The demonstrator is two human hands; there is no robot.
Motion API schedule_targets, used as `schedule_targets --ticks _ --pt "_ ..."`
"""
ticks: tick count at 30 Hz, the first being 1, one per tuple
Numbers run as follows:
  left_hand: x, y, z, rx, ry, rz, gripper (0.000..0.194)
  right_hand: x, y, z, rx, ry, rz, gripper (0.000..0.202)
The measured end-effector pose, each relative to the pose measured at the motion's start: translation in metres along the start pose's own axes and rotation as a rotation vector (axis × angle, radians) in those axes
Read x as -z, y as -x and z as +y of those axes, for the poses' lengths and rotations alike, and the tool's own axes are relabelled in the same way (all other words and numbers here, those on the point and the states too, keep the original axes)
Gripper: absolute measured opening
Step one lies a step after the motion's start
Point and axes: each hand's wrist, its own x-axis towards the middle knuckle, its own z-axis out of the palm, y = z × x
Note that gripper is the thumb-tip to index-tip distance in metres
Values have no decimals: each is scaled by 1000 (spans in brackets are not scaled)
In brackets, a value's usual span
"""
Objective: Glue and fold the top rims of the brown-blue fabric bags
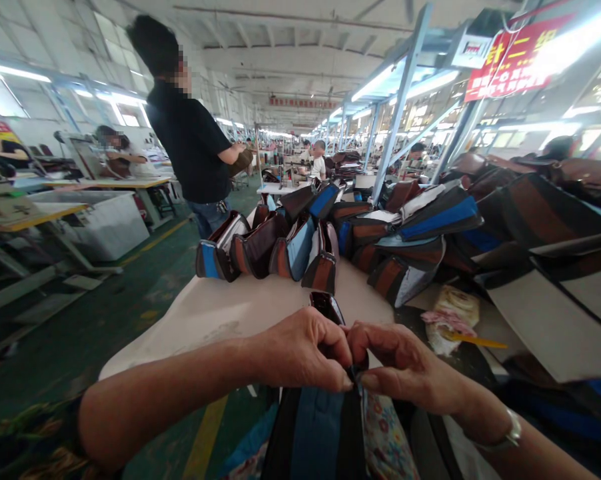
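The dark edge of a blue-striped bag was pinched by the fingers of the left hand and right hand.

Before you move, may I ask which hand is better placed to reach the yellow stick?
Probably the right hand: the yellow stick lies to the right, and the left hand is farther off. Both look busy.

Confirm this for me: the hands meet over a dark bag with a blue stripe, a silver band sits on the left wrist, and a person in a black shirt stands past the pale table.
Wrong side: the head view shows the silver band on the right wrist. Left hand and right hand do meet over the dark bag, and the person stands past the table.
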Motion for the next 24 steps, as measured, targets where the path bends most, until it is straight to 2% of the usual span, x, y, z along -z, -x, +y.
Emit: schedule_targets --ticks 3,8,12,14,20,24 --pt "-1 -2 0 -1 -39 9 10 -3 1 -4 -27 34 43 32" --pt "-4 -4 -1 -13 -142 46 8 -15 1 -6 -11 177 157 7" --pt "-8 -2 -2 -95 -244 105 8 -24 4 -4 31 378 269 15" --pt "-9 -1 -2 -123 -268 101 7 -24 6 -4 18 374 270 14" --pt "-11 -1 -4 -84 -225 80 11 -18 9 -13 -64 217 179 2" --pt "-12 -3 -5 -143 -228 93 7 -20 6 -14 -60 268 195 6"
